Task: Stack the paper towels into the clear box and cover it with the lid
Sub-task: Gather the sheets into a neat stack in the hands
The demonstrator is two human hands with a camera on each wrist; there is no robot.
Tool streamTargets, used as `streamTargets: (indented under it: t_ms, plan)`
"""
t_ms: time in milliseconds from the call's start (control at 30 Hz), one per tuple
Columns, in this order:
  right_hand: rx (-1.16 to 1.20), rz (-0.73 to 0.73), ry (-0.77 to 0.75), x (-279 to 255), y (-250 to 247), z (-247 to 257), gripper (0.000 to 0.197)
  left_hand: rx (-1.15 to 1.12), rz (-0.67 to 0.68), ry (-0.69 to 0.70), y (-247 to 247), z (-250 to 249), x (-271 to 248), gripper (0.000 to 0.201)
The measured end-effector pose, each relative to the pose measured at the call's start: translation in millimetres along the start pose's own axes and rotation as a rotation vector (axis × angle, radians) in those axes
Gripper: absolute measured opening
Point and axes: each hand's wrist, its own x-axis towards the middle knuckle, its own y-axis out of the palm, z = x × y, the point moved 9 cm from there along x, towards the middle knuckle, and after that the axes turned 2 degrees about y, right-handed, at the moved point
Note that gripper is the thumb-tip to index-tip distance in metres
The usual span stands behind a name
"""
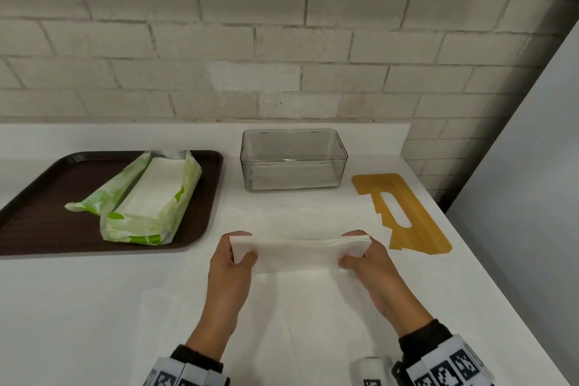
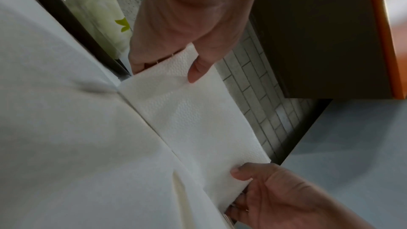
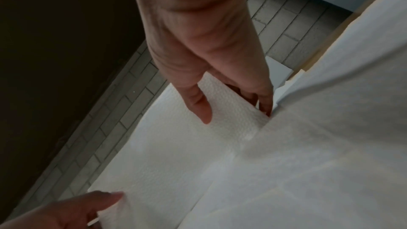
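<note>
A: Hands?
B: Left hand [image 1: 230, 263] and right hand [image 1: 366, 257] each pinch one end of a stack of paper towels [image 1: 297, 251], thumb on the near face, fingers behind. The stack is held above the white counter [image 1: 94, 307].

A: Box?
B: Clear box [image 1: 294, 160] sits open at the back by the brick wall [image 1: 282, 41], beyond the stack. Whether a little paper lies at its bottom or that is reflection, I cannot tell.

A: Lid?
B: Wooden lid [image 1: 404, 213], slotted, lies flat to the right of the box, apart from it.

A: Surroundings?
B: Brown tray [image 1: 37, 213] at left carries an opened green-and-white package [image 1: 147, 200] with more towels. Nothing stands between stack and box.
</note>
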Motion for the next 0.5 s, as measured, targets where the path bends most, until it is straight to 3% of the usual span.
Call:
streamTargets:
  t_ms: [200, 367, 500]
  plan:
    - [0.021, -0.015, -0.063, 1.4, -10.0, 36.0, 0.025, 0.018, 0.018, -0.005, -10.0, -8.6, 5.3, 0.016]
    - [0.372, -0.085, -0.197, 6.6, -12.8, 81.2, 0.020, -0.347, 0.067, -0.205, 0.3, -1.6, 7.9, 0.016]
    - [0.514, 0.027, -0.138, 7.9, 23.7, 87.4, 0.023, -0.543, 0.059, -0.245, 19.3, -2.2, 8.0, 0.018]
